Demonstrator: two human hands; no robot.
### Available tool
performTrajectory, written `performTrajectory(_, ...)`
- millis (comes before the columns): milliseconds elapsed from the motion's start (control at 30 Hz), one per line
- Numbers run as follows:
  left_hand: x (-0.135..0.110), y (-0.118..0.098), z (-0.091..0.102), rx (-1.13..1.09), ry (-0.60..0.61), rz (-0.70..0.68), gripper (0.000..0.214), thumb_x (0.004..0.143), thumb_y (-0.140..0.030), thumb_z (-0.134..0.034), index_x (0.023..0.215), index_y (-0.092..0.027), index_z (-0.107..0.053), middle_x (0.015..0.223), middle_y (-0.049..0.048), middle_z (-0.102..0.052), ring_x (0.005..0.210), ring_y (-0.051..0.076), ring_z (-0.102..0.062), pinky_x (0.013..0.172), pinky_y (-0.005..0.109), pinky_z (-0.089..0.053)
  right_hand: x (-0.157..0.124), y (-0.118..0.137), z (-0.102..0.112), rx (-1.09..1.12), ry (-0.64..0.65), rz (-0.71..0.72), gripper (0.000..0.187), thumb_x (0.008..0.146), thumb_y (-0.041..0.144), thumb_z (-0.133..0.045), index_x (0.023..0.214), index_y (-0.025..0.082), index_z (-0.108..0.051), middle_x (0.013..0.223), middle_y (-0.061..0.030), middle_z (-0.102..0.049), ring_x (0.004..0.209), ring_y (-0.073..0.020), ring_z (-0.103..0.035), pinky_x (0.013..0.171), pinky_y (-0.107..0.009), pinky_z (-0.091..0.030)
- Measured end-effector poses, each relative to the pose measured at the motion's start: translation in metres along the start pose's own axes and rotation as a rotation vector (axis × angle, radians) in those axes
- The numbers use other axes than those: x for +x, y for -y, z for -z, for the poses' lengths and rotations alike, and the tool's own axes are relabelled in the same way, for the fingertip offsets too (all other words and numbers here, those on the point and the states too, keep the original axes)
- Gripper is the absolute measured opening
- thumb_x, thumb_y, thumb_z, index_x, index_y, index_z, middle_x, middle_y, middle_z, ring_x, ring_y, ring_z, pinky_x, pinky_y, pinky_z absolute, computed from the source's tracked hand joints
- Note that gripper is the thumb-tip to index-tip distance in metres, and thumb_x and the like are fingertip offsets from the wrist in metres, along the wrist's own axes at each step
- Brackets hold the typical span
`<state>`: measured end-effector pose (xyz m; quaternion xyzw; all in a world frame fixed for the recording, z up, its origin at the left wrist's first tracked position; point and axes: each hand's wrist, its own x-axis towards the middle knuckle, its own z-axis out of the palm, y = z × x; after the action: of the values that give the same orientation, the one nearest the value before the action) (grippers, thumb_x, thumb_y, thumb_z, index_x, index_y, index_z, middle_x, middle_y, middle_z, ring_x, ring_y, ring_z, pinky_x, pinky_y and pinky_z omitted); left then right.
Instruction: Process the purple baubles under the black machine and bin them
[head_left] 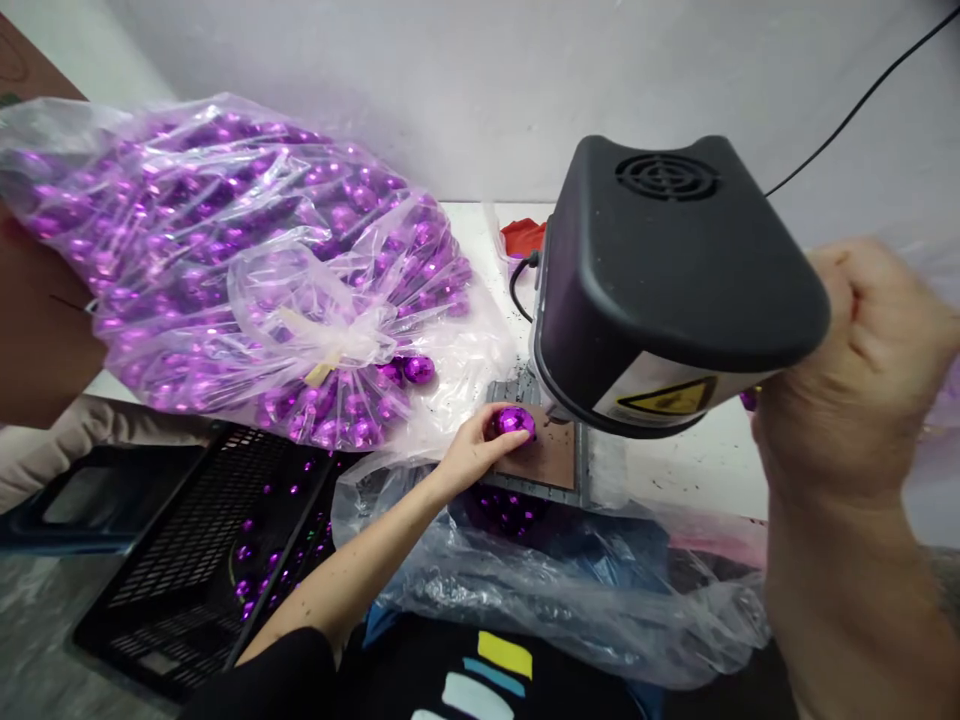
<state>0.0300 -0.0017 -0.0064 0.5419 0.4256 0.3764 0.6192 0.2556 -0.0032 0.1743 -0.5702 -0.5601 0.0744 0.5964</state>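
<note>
My left hand (474, 450) holds a shiny purple faceted ball (516, 424) between thumb and fingers. The ball is just over the brown plate (551, 455) on the grey base of a black machine (675, 270). The machine has a round vent on top and a yellow warning label (667, 397) low on its front. My right hand (862, 370) is raised at the machine's right side, its fingers curled closed. What it grips, if anything, is hidden from me.
A large clear bag (255, 270) full of purple balls lies to the left, with a few loose balls (418, 369) beside it. Below is a black crate (165, 570) with purple balls. Clear plastic (570, 600) covers my lap. A black cable (847, 115) runs up right.
</note>
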Motion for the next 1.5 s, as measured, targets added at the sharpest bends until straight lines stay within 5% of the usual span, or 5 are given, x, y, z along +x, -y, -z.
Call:
performTrajectory(433,0.002,0.007,-0.024,0.701,-0.046,-0.381,0.044,0.084,-0.046,-0.074,0.119,-0.021,-0.064,0.118,0.0112,-0.069,0.109,0.030,-0.061,0.101,0.047,-0.043,-0.001,0.000,0.001,-0.043,-0.009,0.050,0.054,0.090,0.061,-0.051,0.074,0.009,-0.054,0.054,0.0035,-0.035,0.049,0.0035,-0.029,0.043,-0.010,-0.019)
performTrajectory(733,0.003,0.018,-0.028,0.584,-0.052,-0.399,0.042,0.085,-0.041,-0.072,0.122,-0.023,-0.062,0.121,0.0106,-0.069,0.121,0.033,-0.055,0.118,0.056,-0.026,0.001,-0.003,0.001,-0.037,-0.031,0.078,0.054,0.090,0.059,-0.053,0.073,0.008,-0.058,0.060,0.0010,-0.038,0.059,0.0020,-0.033,0.050,-0.012,-0.024)
performTrajectory(1067,-0.001,0.022,-0.031,0.374,-0.010,-0.247,0.052,0.083,-0.045,-0.071,0.127,-0.022,-0.057,0.124,0.0121,-0.063,0.125,0.033,-0.053,0.119,0.059,-0.027,-0.004,-0.001,0.007,-0.118,-0.025,0.027,0.054,0.089,0.062,-0.052,0.079,0.010,-0.062,0.069,-0.0012,-0.048,0.064,0.0001,-0.041,0.054,-0.013,-0.030)
performTrajectory(1267,-0.002,0.027,-0.030,0.310,-0.030,-0.245,0.050,0.080,-0.042,-0.076,0.125,-0.026,-0.061,0.122,0.0107,-0.065,0.126,0.035,-0.053,0.122,0.060,-0.022,-0.043,0.003,0.018,-0.358,-0.131,0.190,0.037,0.091,0.049,-0.053,0.081,0.016,-0.068,0.075,-0.0018,-0.060,0.066,-0.0021,-0.048,0.060,-0.019,-0.037)
performTrajectory(1500,0.000,0.040,-0.028,0.267,0.025,-0.216,0.054,0.084,-0.042,-0.073,0.134,-0.027,-0.059,0.130,0.0122,-0.065,0.128,0.035,-0.054,0.118,0.061,-0.030,-0.091,-0.016,0.037,-0.297,0.040,0.238,0.015,0.079,0.037,-0.066,0.082,0.023,-0.069,0.059,-0.0013,-0.052,0.051,-0.0098,-0.044,0.040,-0.027,-0.027)
